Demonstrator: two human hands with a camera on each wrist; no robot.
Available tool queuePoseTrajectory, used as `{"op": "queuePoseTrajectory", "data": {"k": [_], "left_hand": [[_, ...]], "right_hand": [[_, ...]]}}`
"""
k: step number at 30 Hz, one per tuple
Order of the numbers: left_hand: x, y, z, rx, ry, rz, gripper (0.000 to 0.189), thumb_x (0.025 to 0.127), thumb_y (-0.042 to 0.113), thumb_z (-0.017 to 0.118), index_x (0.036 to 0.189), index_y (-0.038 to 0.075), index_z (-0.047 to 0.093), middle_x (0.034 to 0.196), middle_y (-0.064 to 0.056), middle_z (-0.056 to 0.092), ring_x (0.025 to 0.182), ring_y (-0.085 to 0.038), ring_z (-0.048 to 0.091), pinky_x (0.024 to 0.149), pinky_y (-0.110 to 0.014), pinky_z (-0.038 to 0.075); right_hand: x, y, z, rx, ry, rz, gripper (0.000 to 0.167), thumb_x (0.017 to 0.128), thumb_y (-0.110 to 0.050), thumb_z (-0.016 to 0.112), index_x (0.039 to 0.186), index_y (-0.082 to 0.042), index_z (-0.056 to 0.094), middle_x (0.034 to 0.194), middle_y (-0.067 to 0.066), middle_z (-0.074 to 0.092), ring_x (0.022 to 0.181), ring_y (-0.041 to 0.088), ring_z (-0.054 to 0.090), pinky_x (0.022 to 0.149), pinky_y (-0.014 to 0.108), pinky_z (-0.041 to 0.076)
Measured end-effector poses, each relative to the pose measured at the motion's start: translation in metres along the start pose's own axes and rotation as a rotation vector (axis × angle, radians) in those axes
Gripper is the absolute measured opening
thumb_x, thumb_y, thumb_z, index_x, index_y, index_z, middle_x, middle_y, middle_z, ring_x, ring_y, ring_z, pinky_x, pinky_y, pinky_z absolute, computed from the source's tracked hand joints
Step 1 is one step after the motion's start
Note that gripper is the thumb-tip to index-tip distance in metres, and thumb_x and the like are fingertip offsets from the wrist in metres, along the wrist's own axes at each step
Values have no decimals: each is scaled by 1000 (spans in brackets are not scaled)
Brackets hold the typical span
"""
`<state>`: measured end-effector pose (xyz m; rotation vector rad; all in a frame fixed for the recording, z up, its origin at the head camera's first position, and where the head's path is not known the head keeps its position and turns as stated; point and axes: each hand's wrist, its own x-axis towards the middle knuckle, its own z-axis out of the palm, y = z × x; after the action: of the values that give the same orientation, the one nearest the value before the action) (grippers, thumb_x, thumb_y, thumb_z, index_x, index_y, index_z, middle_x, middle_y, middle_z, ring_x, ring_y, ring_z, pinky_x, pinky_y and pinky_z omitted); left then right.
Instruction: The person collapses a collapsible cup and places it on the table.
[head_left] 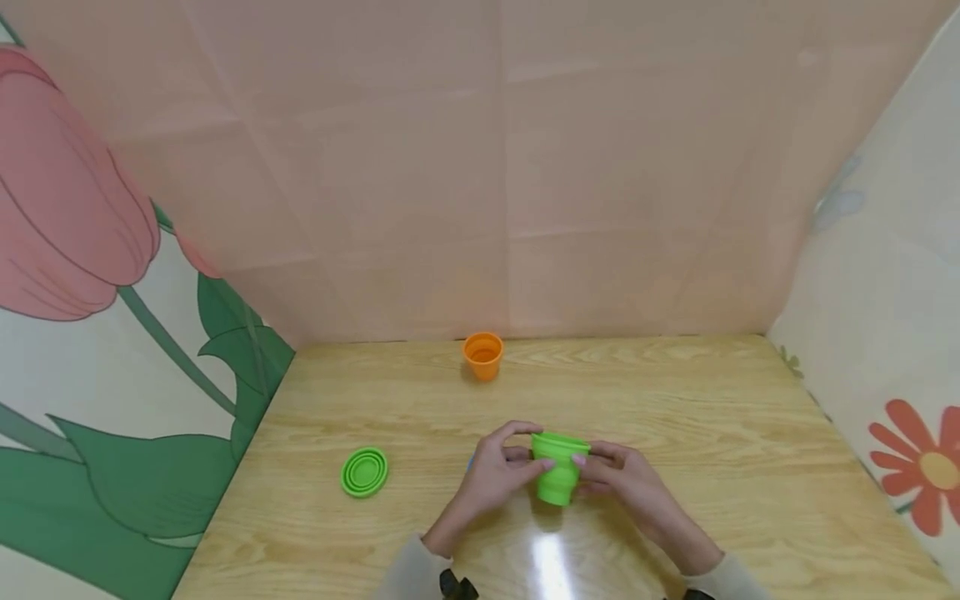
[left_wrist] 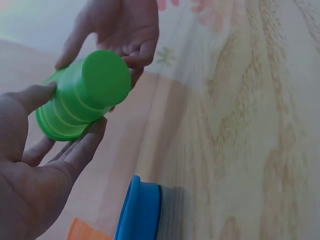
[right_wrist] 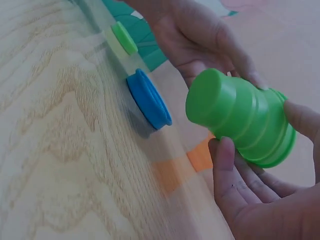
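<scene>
Between both hands is a green collapsible cup (head_left: pixel 556 479), drawn out to its full stepped height. Its wide rim faces up and its narrow base points down, a little above the wooden table. My left hand (head_left: pixel 495 471) grips it from the left, the thumb on the near side close to the rim. From the right, my right hand (head_left: pixel 633 483) holds the same cup with thumb and fingers. In the right wrist view a flattened blue collapsible cup (right_wrist: pixel 148 100) lies on the table beyond the held cup; in the head view my left hand hides most of it.
A second green collapsible cup (head_left: pixel 364 472), folded flat, lies on the left of the table (head_left: pixel 712 417). At the back, near the pink wall covering (head_left: pixel 390 183), an orange cup (head_left: pixel 483 357) stands extended. Flower-printed panels (head_left: pixel 870 333) border both sides.
</scene>
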<state>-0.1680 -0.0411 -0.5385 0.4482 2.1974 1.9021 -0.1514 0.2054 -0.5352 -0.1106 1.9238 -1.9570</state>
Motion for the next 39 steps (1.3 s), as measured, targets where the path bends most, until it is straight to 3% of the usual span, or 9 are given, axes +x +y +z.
{"op": "queuePoseTrajectory", "data": {"k": [5,10,16,20,22,27,30,35,39], "left_hand": [[-1,1,-2,-31,-7,-11,49,91,28,85,135,18,66,130,-19,73,99,-13,78,81,-23,65],[-3,0,-4,-65,-9,-46,43,92,30,83,132,23,68,142,-13,63,98,-17,78,83,-33,67],[-4,2,-5,-81,1,-73,45,94,33,80,135,17,67,137,-10,63,95,-18,78,90,-54,66],[-4,3,-5,-47,11,-109,43,93,36,81,131,18,69,133,-8,65,94,-18,78,91,-52,66],[-4,2,-4,-14,31,-124,41,92,38,81,127,20,71,131,-6,68,101,-17,74,93,-45,63],[-4,2,-3,2,94,-158,39,90,38,83,124,19,73,125,-4,71,119,-22,62,98,-31,51],[-4,2,-2,-21,94,-181,41,91,37,83,125,17,72,126,-5,70,117,-22,63,96,-29,52],[-7,2,-3,-31,39,-203,45,94,38,80,130,14,69,127,-6,69,104,-17,69,88,-29,60],[-7,4,-9,-31,-36,-197,43,98,37,75,133,14,68,127,-7,71,103,-16,73,89,-35,64]], "right_hand": [[1,2,1,-98,78,-53,65,102,-24,71,150,10,45,138,25,67,109,10,73,98,31,63],[2,5,-2,-255,146,-236,60,98,-20,75,149,2,52,144,22,64,116,-5,66,98,17,58],[1,4,-2,-320,142,-382,43,95,-14,78,135,-4,66,135,20,70,113,3,71,97,23,62],[-1,4,-2,-400,156,-418,35,96,-16,78,130,-12,71,128,10,75,111,4,71,99,26,62],[-1,3,-2,-430,169,-439,32,96,-16,78,127,-15,72,125,6,77,111,3,71,102,26,60],[2,2,-1,-423,171,-444,29,95,-17,79,124,-15,74,120,6,78,108,3,73,99,23,61],[3,3,-1,-389,154,-411,30,94,-17,80,123,-12,75,118,10,79,104,5,75,93,23,63],[3,4,-3,-329,133,-343,29,92,-15,82,119,-6,75,114,13,80,99,10,77,89,24,65],[2,6,-7,-260,92,-280,31,93,-15,80,121,-1,74,112,6,81,98,12,78,89,25,65]]}}
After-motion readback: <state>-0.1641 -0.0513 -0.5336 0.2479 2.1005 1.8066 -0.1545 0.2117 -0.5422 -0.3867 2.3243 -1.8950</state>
